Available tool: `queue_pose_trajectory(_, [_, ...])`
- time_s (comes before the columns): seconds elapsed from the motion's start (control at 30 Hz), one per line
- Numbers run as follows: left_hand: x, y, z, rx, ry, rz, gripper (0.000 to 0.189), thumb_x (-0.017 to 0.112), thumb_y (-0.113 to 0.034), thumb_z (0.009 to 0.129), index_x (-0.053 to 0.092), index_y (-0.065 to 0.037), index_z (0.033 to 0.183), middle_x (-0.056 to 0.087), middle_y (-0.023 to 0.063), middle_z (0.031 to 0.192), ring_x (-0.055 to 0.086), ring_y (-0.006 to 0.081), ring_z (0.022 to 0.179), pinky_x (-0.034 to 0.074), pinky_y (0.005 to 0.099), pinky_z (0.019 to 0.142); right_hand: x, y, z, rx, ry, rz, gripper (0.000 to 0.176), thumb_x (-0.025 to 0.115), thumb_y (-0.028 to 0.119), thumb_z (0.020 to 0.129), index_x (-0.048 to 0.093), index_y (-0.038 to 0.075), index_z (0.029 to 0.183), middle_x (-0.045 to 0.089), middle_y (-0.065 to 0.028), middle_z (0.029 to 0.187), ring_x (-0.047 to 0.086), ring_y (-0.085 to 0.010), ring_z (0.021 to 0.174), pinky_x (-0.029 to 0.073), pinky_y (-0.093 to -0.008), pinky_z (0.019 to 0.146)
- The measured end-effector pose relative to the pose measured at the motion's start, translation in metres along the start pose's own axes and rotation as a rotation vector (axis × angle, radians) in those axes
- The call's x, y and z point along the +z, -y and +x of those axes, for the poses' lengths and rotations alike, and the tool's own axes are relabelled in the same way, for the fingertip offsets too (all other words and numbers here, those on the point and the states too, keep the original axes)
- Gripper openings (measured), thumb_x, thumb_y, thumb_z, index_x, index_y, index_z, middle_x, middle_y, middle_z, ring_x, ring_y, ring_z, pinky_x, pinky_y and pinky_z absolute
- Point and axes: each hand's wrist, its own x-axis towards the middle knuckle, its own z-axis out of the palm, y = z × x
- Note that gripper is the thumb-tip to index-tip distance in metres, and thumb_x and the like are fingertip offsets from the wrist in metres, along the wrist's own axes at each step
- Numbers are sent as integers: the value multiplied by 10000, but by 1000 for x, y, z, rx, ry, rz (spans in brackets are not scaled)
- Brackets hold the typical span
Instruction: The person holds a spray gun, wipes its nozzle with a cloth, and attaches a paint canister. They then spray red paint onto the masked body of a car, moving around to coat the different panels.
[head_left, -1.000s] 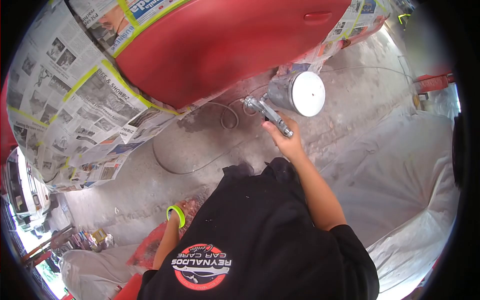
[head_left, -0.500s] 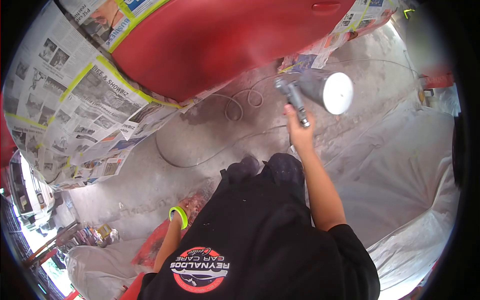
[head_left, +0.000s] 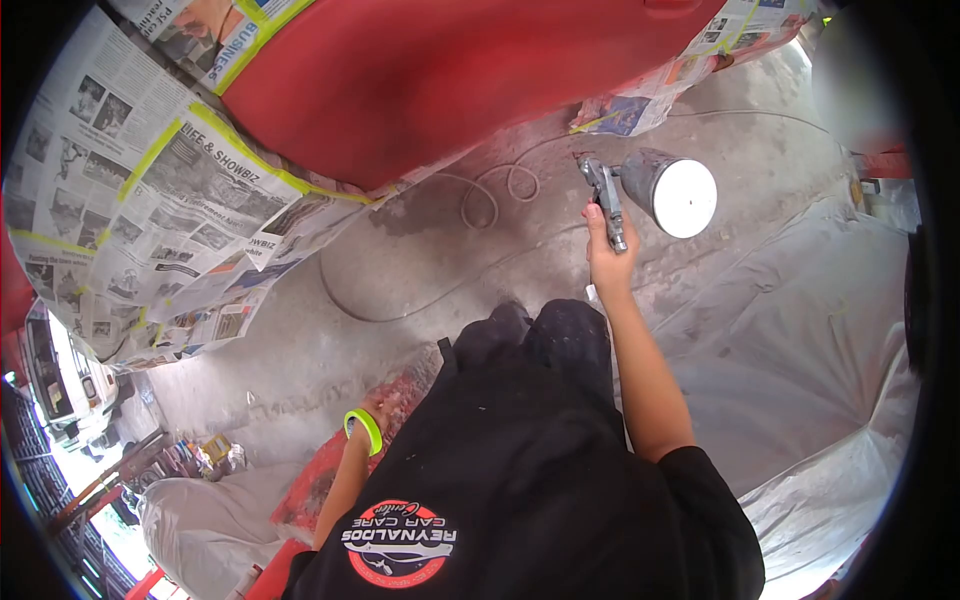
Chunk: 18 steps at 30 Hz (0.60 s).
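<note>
My right hand (head_left: 611,262) is wrapped round the handle of a metal spray gun (head_left: 602,190). A grey cup with a white round end (head_left: 686,199) is attached to the gun and lies to its right. Beyond the gun is a glossy red car panel (head_left: 440,90), apart from it. My left hand (head_left: 379,411) hangs low by my side, beneath a yellow-green wristband (head_left: 364,432). Its fingers are hard to make out against a red, plastic-looking sheet (head_left: 310,478) behind it.
Newspaper (head_left: 215,185) edged with yellow tape covers the car around the red panel. A thin hose (head_left: 375,319) loops across the concrete floor (head_left: 290,375). Plastic sheeting (head_left: 760,330) drapes over something at right, with more covered shapes (head_left: 215,520) at lower left.
My right hand and the spray gun have shifted slightly right, and the gun shows more sharply. The car panel sits a little higher in view. My left hand stays low.
</note>
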Motion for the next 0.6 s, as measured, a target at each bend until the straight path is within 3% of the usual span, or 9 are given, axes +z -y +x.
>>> queue_pose_trajectory(0.13, [11, 52, 26, 49, -20, 28, 569, 642, -506, 924, 658, 45, 1063, 707, 144, 869, 631, 205, 799, 493, 331, 738, 17, -1, -13, -195, 147, -84, 259, 743, 237, 899, 684, 5, 999, 646, -35, 773, 579, -114, 706, 474, -274, 677])
queue_pose_trajectory(0.23, [1, 16, -5, 2, -23, 17, 543, 652, -518, 918, 652, 19, 1002, 699, 117, 858, 619, 188, 779, 492, 326, 732, 31, -4, -27, -152, 375, -93, 287, 760, 245, 879, 699, 7, 1027, 687, -65, 825, 625, -145, 740, 496, -295, 711])
queue_pose_trajectory(0.33, [-2, 18, -8, -41, -21, -168, 513, 670, -521, 907, 635, -10, 940, 680, 81, 835, 595, 153, 739, 479, 300, 693, 42, -20, -28, -250, 360, -24, 300, 765, 264, 872, 707, 11, 1024, 696, -77, 829, 643, -159, 753, 502, -310, 710])
queue_pose_trajectory(0.43, [-4, 22, -5, -98, -26, -252, 474, 690, -493, 904, 627, -24, 920, 665, 47, 833, 569, 124, 710, 460, 275, 648, 30, -28, -15, -105, 309, -128, 303, 755, 282, 880, 705, 11, 1004, 675, -76, 786, 623, -154, 717, 493, -300, 692])
queue_pose_trajectory(0.53, [4, 27, -6, -26, -50, -193, 428, 677, -444, 929, 635, -18, 942, 665, 40, 840, 568, 121, 723, 464, 284, 648, 25, -36, 2, -3, 159, -171, 314, 731, 315, 899, 701, 11, 974, 636, -67, 735, 573, -141, 659, 473, -281, 654])
queue_pose_trajectory(0.6, [6, -15, -34, -99, -29, -219, 390, 660, -405, 947, 636, -16, 968, 673, 49, 868, 580, 130, 752, 479, 305, 681, 27, -39, 7, 78, 88, -242, 342, 726, 342, 901, 708, 11, 988, 664, -89, 766, 607, -156, 696, 485, -292, 687])
